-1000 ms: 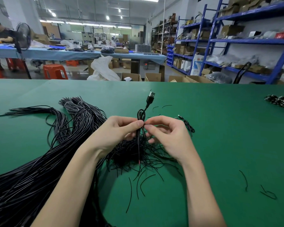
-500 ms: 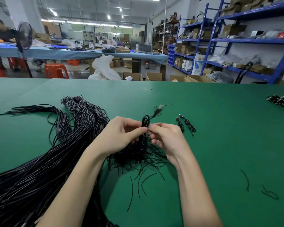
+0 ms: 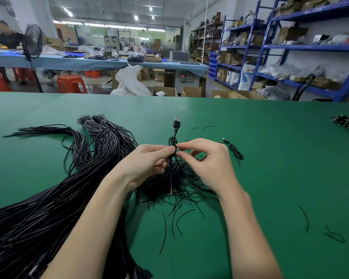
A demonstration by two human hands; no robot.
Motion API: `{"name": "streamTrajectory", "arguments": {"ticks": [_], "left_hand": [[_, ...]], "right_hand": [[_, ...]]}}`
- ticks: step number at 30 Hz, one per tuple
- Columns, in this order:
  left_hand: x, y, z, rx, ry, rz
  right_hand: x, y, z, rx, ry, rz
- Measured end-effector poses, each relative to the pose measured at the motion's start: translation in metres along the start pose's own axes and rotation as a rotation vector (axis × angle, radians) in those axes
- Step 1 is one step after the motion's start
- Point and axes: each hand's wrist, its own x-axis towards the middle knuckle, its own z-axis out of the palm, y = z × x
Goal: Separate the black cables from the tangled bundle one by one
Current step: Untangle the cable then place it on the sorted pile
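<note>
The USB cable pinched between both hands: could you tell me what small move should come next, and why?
Probably lift the USB cable straight up and away from the pile of short black wires. Both the left hand and the right hand pinch its folded loop, its plug points upward, but its red-tipped tail hangs into that pile.

Matt green covering on the bench [image 3: 270,158], smooth, cloth-like, no shine at all. The big cable bundle [image 3: 48,198] is black plastic-sheathed, glossy, catching pale streaks of light along the strands. The single cable [image 3: 172,141] looks the same slick black, its plug [image 3: 177,123] black plastic with a bright metal tip. The short offcuts [image 3: 177,218] read duller, thin black plastic
</note>
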Motion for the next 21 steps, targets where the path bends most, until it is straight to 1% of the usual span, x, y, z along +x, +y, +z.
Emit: {"name": "streamTrajectory", "arguments": {"ticks": [5,9,13,15,18,21], "left_hand": [[0.0,-0.001,-0.001,0.07,0.031,-0.013],[-0.002,-0.001,0.001,0.138,0.06,-0.02],[-0.003,0.001,0.0,0.194,0.079,0.008],[-0.004,0.003,-0.002,0.229,0.063,0.022],[-0.007,0.004,-0.004,0.372,0.072,0.056],[-0.008,0.003,-0.006,0.511,0.079,0.096]], "right_hand": [[-0.001,0.008,0.002,-0.113,-0.023,-0.056],[-0.004,0.008,0.006,-0.206,0.024,-0.13],[-0.007,0.005,0.012,-0.217,0.053,-0.116],[-0.007,0.002,0.012,-0.172,0.028,-0.058],[-0.002,-0.005,0.007,-0.051,-0.063,0.142],[0.002,-0.009,0.0,-0.045,-0.168,0.282]]}}
